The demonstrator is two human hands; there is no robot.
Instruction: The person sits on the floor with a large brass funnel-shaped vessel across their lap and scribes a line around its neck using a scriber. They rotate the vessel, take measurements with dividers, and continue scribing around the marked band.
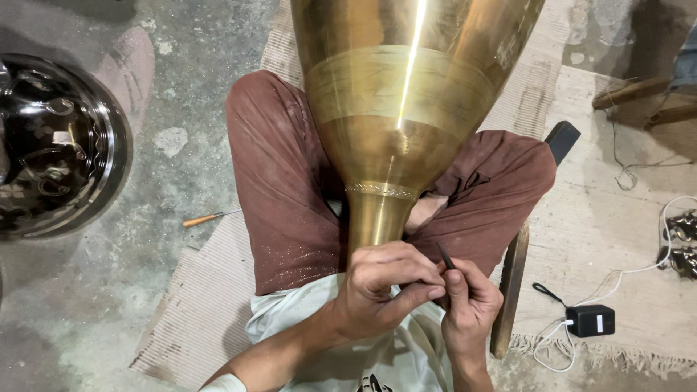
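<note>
A large polished brass vase (pixel 406 94) lies across my lap with its narrow neck pointing toward me. My left hand (pixel 388 287) wraps around the end of the neck. My right hand (pixel 468 305) sits right beside it, pinching a thin dark pointed tool (pixel 444 256) whose tip rests near the neck's rim. I sit cross-legged in maroon trousers (pixel 279 189) on a woven mat. A raised decorative band rings the neck just above my hands.
A dark embossed metal vessel (pixel 54 145) stands at the left on the concrete floor. A small wooden-handled tool (pixel 207 218) lies by my left knee. At the right are a black power adapter (pixel 589 319) with white cable, a wooden plank (pixel 512 290), and wood pieces (pixel 639 98).
</note>
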